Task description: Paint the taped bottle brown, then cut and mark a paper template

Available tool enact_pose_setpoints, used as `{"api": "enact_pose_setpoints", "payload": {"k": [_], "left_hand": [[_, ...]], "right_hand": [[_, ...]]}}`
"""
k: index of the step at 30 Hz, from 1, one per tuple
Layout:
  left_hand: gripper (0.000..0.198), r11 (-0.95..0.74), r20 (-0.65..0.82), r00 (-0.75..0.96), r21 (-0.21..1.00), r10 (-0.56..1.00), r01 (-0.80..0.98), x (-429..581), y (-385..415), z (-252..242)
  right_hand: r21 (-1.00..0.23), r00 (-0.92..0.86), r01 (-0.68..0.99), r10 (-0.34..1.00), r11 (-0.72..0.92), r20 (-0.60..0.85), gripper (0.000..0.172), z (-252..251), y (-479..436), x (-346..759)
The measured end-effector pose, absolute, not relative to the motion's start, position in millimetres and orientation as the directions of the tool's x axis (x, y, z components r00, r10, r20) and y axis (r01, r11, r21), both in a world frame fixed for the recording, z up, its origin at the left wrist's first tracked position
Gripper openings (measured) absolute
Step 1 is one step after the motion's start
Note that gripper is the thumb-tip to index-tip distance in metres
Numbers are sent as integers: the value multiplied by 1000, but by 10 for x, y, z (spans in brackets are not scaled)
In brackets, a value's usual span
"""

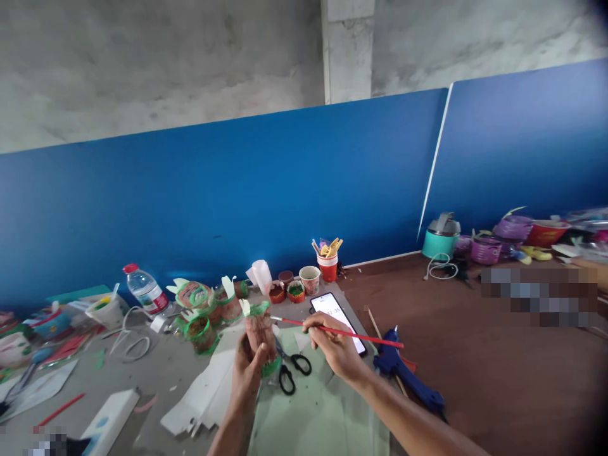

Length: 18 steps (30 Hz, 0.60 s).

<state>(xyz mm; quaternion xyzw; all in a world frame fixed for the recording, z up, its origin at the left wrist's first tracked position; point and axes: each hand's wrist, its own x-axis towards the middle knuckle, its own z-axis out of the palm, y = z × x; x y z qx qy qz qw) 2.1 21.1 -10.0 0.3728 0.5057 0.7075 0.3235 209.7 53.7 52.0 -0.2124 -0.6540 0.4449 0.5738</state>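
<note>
My left hand (249, 364) grips a small brown-painted cylinder (260, 330) with green rims and a white leaf-shaped piece at its top. Between the pinched fingers of my right hand (332, 342) is a slim red paintbrush (361, 337), its tip close to the cylinder's upper side; whether it touches I cannot tell. Black-handled scissors (295, 370) lie just behind and right of the cylinder, partly hidden by it. Beyond my right hand a lit phone (327, 305) rests on the table. Small paint cups (295, 291) hold green and reddish-brown paint.
Similar painted pots (202, 332) stand left of centre, near a water bottle (146, 291). White paper (209, 386) lies by my left forearm. A blue glue gun (408, 373) sits beside my right forearm. A red cup (327, 267) holds tools. Farther right is a teal container (441, 239).
</note>
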Motion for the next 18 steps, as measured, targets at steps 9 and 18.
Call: {"api": "enact_pose_setpoints", "payload": {"k": [9, 18], "left_hand": [[59, -271, 232, -515, 963, 826, -1, -3, 240, -175], [61, -233, 274, -473, 962, 837, 145, 38, 190, -146]], "right_hand": [[-808, -266, -286, 767, 516, 584, 15, 502, 517, 2076], [-758, -331, -186, 687, 625, 647, 17, 500, 448, 2087]]}}
